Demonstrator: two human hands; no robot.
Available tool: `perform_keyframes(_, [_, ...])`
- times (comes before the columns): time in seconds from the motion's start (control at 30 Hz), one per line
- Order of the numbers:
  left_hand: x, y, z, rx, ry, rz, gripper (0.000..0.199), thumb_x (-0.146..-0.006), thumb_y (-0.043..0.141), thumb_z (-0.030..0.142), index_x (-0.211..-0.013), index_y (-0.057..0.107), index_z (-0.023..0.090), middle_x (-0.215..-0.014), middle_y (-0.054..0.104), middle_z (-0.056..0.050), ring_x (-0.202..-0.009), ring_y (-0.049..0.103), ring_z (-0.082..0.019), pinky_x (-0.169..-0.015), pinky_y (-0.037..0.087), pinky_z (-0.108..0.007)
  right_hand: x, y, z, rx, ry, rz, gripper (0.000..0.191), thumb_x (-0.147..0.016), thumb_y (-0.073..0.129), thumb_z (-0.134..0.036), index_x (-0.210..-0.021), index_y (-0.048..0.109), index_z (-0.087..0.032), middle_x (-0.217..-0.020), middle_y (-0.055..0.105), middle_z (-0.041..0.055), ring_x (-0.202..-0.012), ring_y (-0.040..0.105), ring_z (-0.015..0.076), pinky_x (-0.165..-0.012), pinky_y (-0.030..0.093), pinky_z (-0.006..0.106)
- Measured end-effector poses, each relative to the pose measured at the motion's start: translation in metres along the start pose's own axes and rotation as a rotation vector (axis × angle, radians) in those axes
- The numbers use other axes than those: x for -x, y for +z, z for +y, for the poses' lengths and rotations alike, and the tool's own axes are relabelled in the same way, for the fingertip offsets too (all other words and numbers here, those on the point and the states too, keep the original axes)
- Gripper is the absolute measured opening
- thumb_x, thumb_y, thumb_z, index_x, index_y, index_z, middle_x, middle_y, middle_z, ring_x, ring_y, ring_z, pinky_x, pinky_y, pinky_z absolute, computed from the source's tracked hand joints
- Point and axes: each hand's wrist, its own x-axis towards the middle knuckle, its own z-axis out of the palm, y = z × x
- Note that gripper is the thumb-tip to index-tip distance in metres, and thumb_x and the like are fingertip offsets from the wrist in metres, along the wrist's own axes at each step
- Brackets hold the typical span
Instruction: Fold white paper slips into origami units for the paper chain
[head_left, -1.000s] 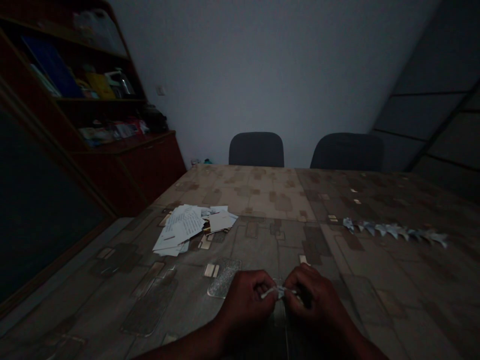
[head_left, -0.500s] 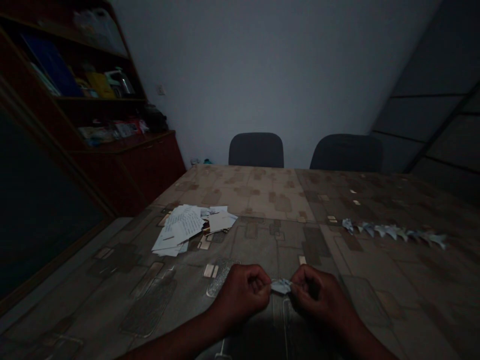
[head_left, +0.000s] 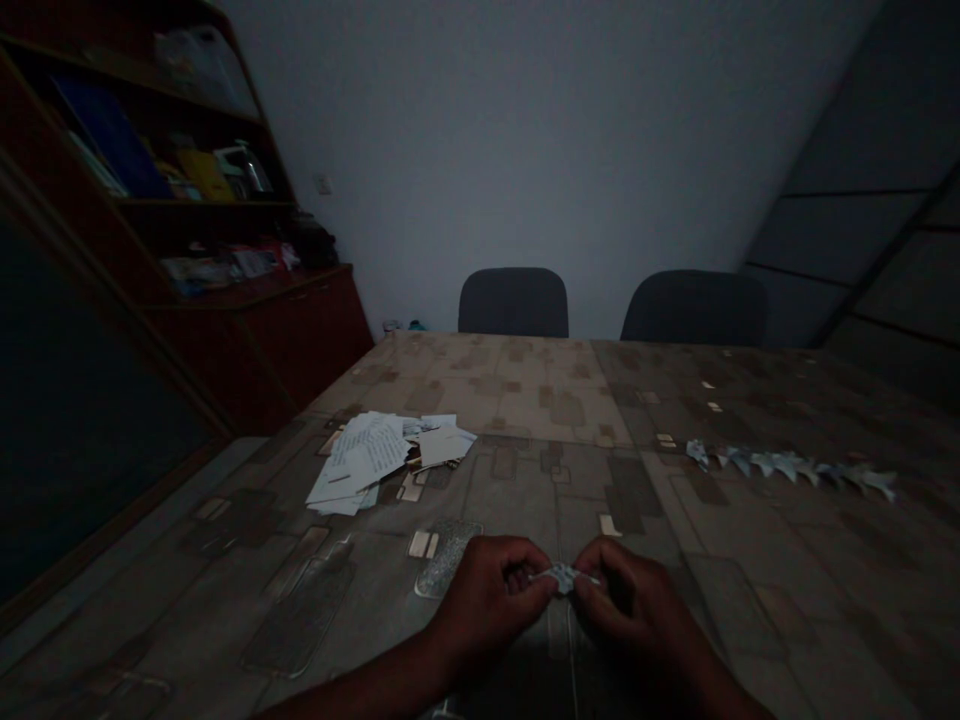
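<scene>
A small folded piece of pale paper (head_left: 563,577) is held between both hands near the table's front edge. My left hand (head_left: 499,590) pinches its left side between thumb and fingers. On the right side, my right hand (head_left: 628,593) grips it the same way, with thin paper tips showing past the fingers. To the left lies a loose pile of printed paper sheets (head_left: 367,455). A row of several folded paper pieces (head_left: 787,466) rests on the table at the right.
The patterned tablecloth (head_left: 525,500) covers a wide table. Two dark chairs (head_left: 513,302) stand behind its far edge, against a pale wall. A reddish wooden cabinet (head_left: 300,325) with filled shelves is at the left.
My two hands have come closer together around the folded paper, and their fingertips now cover more of its sides. The view has shifted slightly.
</scene>
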Motion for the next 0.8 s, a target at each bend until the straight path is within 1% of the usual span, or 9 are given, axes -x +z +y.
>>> perform_keyframes(0.07, [0.001, 0.001, 0.000, -0.011, 0.006, 0.022, 0.015, -0.071, 0.060, 0.022, -0.067, 0.070, 0.012, -0.054, 0.051, 0.003, -0.053, 0.044, -0.011, -0.050, 0.030, -0.020, 0.000, 0.001, 0.002, 0.042, -0.030, -0.026, 0.007, -0.073, 0.053, -0.019, -0.069, 0.059, -0.021, -0.060, 0.054, -0.0033, -0.054, 0.050, 0.0135, -0.051, 0.036, 0.023])
perform_keyframes(0.17, [0.001, 0.000, 0.002, -0.002, -0.003, 0.036, 0.013, -0.069, 0.060, 0.021, -0.063, 0.067, 0.012, -0.053, 0.050, 0.003, -0.053, 0.044, -0.011, -0.049, 0.029, -0.020, -0.002, 0.000, 0.008, 0.026, -0.033, -0.016, 0.007, -0.071, 0.053, -0.018, -0.068, 0.059, -0.021, -0.058, 0.054, -0.0036, -0.054, 0.051, 0.0136, -0.051, 0.038, 0.023])
perform_keyframes(0.3, [0.000, -0.003, 0.003, 0.042, -0.078, 0.047, 0.014, -0.068, 0.060, 0.023, -0.059, 0.062, 0.013, -0.052, 0.048, 0.004, -0.052, 0.043, -0.011, -0.049, 0.029, -0.020, -0.004, -0.007, 0.010, -0.023, 0.061, 0.033, 0.011, -0.072, 0.051, -0.022, -0.061, 0.052, -0.021, -0.054, 0.051, -0.0040, -0.052, 0.050, 0.0138, -0.049, 0.037, 0.023])
perform_keyframes(0.4, [-0.001, -0.002, 0.002, 0.082, -0.104, 0.060, 0.016, -0.069, 0.060, 0.025, -0.058, 0.060, 0.014, -0.051, 0.046, 0.004, -0.051, 0.040, -0.010, -0.048, 0.028, -0.020, -0.005, -0.013, 0.005, -0.015, 0.109, 0.071, 0.016, -0.078, 0.048, -0.025, -0.064, 0.053, -0.022, -0.056, 0.052, -0.0030, -0.053, 0.051, 0.0150, -0.051, 0.039, 0.025])
perform_keyframes(0.5, [0.000, 0.000, 0.001, 0.090, -0.092, 0.022, 0.016, -0.069, 0.061, 0.025, -0.058, 0.061, 0.013, -0.051, 0.047, 0.004, -0.051, 0.040, -0.010, -0.048, 0.027, -0.020, -0.004, -0.011, 0.001, 0.022, -0.026, -0.004, 0.011, -0.079, 0.050, -0.024, -0.075, 0.060, -0.021, -0.067, 0.059, 0.0001, -0.063, 0.056, 0.0173, -0.059, 0.042, 0.027])
perform_keyframes(0.57, [0.001, 0.002, 0.001, 0.071, -0.063, 0.011, 0.016, -0.069, 0.061, 0.024, -0.059, 0.063, 0.012, -0.052, 0.049, 0.003, -0.051, 0.040, -0.010, -0.048, 0.028, -0.020, -0.003, -0.008, 0.002, 0.070, -0.107, -0.036, 0.007, -0.078, 0.053, -0.021, -0.078, 0.060, -0.021, -0.072, 0.061, 0.0011, -0.069, 0.057, 0.0184, -0.063, 0.043, 0.029])
perform_keyframes(0.67, [0.002, 0.002, 0.000, 0.039, -0.031, 0.008, 0.016, -0.071, 0.061, 0.022, -0.061, 0.065, 0.011, -0.053, 0.050, 0.003, -0.052, 0.041, -0.010, -0.049, 0.029, -0.020, -0.005, -0.004, 0.006, 0.153, -0.167, -0.025, 0.007, -0.076, 0.058, -0.018, -0.082, 0.060, -0.021, -0.075, 0.058, 0.0020, -0.074, 0.056, 0.0203, -0.067, 0.044, 0.032])
perform_keyframes(0.73, [0.003, 0.002, 0.000, 0.010, -0.013, 0.008, 0.015, -0.071, 0.061, 0.020, -0.061, 0.067, 0.011, -0.052, 0.049, 0.003, -0.052, 0.041, -0.010, -0.049, 0.029, -0.020, -0.006, -0.003, 0.007, 0.164, -0.202, -0.025, 0.014, -0.075, 0.060, -0.017, -0.088, 0.060, -0.020, -0.081, 0.058, 0.0037, -0.080, 0.055, 0.0219, -0.069, 0.044, 0.034])
perform_keyframes(0.8, [0.004, 0.002, -0.001, -0.026, 0.017, 0.005, 0.014, -0.072, 0.062, 0.019, -0.062, 0.068, 0.011, -0.052, 0.049, 0.003, -0.051, 0.042, -0.010, -0.049, 0.029, -0.019, -0.006, -0.002, 0.006, 0.152, -0.238, -0.035, 0.014, -0.076, 0.059, -0.016, -0.089, 0.061, -0.020, -0.085, 0.058, 0.0050, -0.082, 0.055, 0.0228, -0.070, 0.043, 0.035])
